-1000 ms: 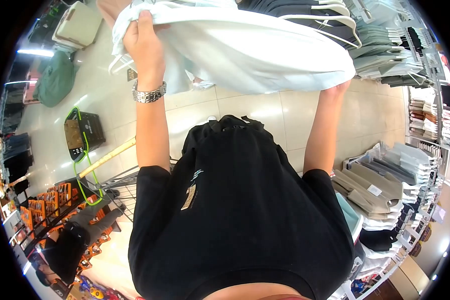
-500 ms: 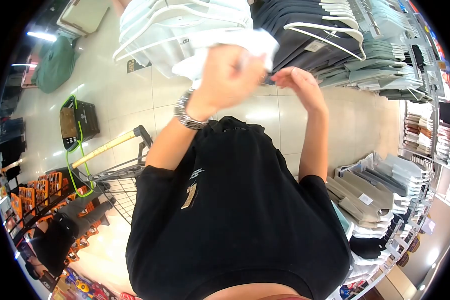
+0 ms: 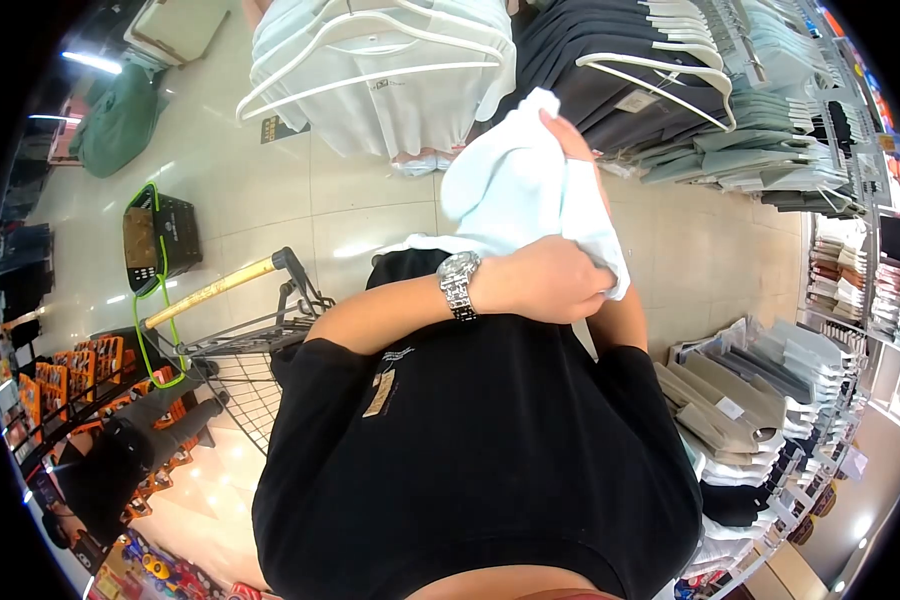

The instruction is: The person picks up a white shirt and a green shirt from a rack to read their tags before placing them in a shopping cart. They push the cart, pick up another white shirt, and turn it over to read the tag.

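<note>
- In front of the chest, above the floor (image 3: 355, 205), the pale cloth (image 3: 510, 190) is held up in the air, its upper part bunched and its lower part lying across the right forearm.
- The left hand (image 3: 542, 280) is closed on the cloth's lower edge, its arm bent across the body, a metal watch (image 3: 458, 283) at the wrist.
- The right hand (image 3: 571, 138) pinches the cloth near its top edge; most of those fingers are behind the fabric, so how firm the grip is cannot be told.
- The step in hand looks like gathering or turning the cloth between both hands. The next move would call for a sure hold at each end, since the middle hangs loose and could slip off the forearm.
- Just below the cloth is the black shirt (image 3: 490, 440), worn on the body, with a tan label (image 3: 379, 393) on its front.
- Beyond the hands, white shirts (image 3: 410, 115) hang beside dark shirts (image 3: 620, 75), with green shirts (image 3: 720, 150) farther right.
- To the left are a wire cart (image 3: 245, 370) and a green-rimmed basket (image 3: 178, 235); to the right, beige clothes (image 3: 705, 408) lie near the rack's edge.
</note>
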`<action>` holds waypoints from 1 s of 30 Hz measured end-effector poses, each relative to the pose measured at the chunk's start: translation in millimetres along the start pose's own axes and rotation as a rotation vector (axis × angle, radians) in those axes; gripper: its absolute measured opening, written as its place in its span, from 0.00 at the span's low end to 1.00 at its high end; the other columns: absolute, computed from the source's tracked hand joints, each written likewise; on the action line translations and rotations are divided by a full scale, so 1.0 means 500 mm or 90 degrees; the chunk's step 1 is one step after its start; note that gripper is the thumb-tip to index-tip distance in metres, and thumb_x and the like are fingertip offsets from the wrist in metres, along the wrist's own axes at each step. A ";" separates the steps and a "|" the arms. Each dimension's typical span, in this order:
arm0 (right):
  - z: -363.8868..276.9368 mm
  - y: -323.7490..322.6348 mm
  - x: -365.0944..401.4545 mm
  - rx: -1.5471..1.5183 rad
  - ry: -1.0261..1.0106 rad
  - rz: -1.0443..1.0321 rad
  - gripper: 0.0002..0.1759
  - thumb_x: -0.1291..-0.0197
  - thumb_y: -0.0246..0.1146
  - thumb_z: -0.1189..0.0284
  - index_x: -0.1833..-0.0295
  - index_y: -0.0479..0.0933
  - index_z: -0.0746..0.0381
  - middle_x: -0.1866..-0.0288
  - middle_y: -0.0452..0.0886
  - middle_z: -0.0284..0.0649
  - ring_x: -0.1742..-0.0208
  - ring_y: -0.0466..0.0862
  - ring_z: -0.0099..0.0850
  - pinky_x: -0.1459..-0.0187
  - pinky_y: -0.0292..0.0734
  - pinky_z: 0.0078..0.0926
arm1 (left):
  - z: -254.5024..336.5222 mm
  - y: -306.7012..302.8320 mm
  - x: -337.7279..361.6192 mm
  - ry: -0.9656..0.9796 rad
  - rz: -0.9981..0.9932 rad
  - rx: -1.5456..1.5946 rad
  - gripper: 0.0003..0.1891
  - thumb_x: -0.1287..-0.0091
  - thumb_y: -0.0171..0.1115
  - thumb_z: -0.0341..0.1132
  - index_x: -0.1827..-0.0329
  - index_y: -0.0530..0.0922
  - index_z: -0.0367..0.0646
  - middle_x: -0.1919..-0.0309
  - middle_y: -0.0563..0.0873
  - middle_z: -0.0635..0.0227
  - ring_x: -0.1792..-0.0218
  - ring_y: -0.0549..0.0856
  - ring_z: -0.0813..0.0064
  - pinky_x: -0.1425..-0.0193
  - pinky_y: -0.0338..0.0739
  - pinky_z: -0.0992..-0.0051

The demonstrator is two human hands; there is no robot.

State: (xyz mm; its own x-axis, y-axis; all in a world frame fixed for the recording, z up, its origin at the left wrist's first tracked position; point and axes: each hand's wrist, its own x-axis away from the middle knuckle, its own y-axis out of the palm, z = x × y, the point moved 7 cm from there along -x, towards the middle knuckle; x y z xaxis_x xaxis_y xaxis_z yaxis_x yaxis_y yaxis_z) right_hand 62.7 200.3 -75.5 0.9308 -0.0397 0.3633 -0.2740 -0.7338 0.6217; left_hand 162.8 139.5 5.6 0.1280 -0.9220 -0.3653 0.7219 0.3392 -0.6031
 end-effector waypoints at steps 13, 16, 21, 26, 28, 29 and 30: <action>-0.105 -0.023 0.121 -0.023 -0.263 -0.558 0.17 0.62 0.67 0.71 0.68 0.73 0.70 0.75 0.76 0.41 0.75 0.75 0.29 0.73 0.67 0.26 | -0.196 -0.214 0.092 -0.276 0.184 0.242 0.12 0.40 0.59 0.36 0.57 0.77 0.41 0.75 0.79 0.72 0.73 0.78 0.84 0.68 0.71 0.82; -0.104 -0.004 0.115 -0.040 -0.252 -0.602 0.14 0.63 0.67 0.72 0.72 0.73 0.70 0.78 0.75 0.39 0.77 0.73 0.26 0.76 0.64 0.24 | -0.222 -0.206 0.066 -0.238 0.185 0.149 0.15 0.41 0.60 0.38 0.54 0.76 0.40 0.67 0.80 0.69 0.66 0.79 0.81 0.61 0.72 0.80; -0.105 0.000 0.120 0.039 -0.226 -0.455 0.14 0.64 0.69 0.71 0.72 0.76 0.70 0.78 0.77 0.36 0.77 0.73 0.22 0.75 0.64 0.18 | -0.277 -0.099 0.028 -0.212 -0.074 0.213 0.22 0.40 0.58 0.41 0.46 0.72 0.36 0.53 0.79 0.59 0.52 0.76 0.72 0.47 0.69 0.71; -0.133 -0.039 0.136 0.147 -0.297 -0.248 0.13 0.61 0.70 0.71 0.68 0.78 0.67 0.73 0.79 0.33 0.72 0.75 0.18 0.69 0.67 0.15 | -0.340 -0.054 0.076 -0.277 -0.004 0.522 0.25 0.36 0.56 0.38 0.38 0.64 0.38 0.44 0.73 0.65 0.46 0.73 0.77 0.42 0.69 0.74; -0.139 -0.040 0.142 0.284 -0.251 -0.173 0.09 0.56 0.67 0.75 0.67 0.79 0.66 0.71 0.80 0.32 0.70 0.75 0.18 0.66 0.68 0.15 | -0.317 -0.083 0.064 -0.338 0.175 0.773 0.26 0.35 0.53 0.44 0.38 0.64 0.38 0.46 0.75 0.61 0.47 0.76 0.71 0.43 0.71 0.71; -0.145 -0.028 0.152 0.319 -0.262 -0.174 0.07 0.52 0.64 0.77 0.65 0.79 0.67 0.70 0.80 0.33 0.68 0.76 0.18 0.64 0.69 0.16 | -0.317 -0.093 0.055 -0.282 0.194 0.906 0.27 0.35 0.51 0.46 0.38 0.64 0.38 0.46 0.75 0.60 0.47 0.76 0.70 0.43 0.71 0.71; -0.147 -0.020 0.160 0.316 -0.265 -0.171 0.07 0.52 0.64 0.77 0.65 0.79 0.67 0.70 0.80 0.33 0.68 0.76 0.18 0.64 0.69 0.16 | -0.319 -0.105 0.047 -0.223 0.212 1.038 0.27 0.35 0.50 0.47 0.38 0.64 0.38 0.46 0.75 0.60 0.48 0.77 0.70 0.43 0.71 0.72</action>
State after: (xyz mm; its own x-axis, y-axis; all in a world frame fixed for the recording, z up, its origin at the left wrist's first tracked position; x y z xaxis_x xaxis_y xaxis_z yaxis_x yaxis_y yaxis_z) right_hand 122.2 254.2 -1.7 0.9933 0.0026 -0.1158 0.0289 -0.9738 0.2258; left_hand 19.7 129.6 -84.5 0.3792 -0.9251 -0.0191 0.5033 0.1889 0.8432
